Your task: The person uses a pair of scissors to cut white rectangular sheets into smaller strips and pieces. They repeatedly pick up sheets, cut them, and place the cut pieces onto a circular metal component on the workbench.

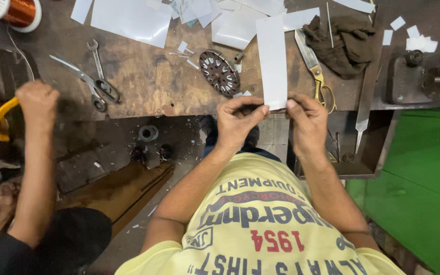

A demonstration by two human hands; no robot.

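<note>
Head view: your left hand point(238, 119) and right hand point(306, 119) each pinch the bottom edge of one white paper strip point(272, 61) at centre frame. Two scissors lie on the workbench point(148, 86): a grey pair point(90, 81) at left, a gold-handled pair point(315, 71) partly hidden by the strip. One slotted stator disc point(220, 72) sits just left of the strip. A co-worker's fist point(37, 102) closes at far left; what it grips is unclear.

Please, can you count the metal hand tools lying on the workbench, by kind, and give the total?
Scissors: 2, one dark pair on the left, one with gold handles beside the white strip held by the left hand and right hand.
Wrench: 1.
Total: 3.
</note>
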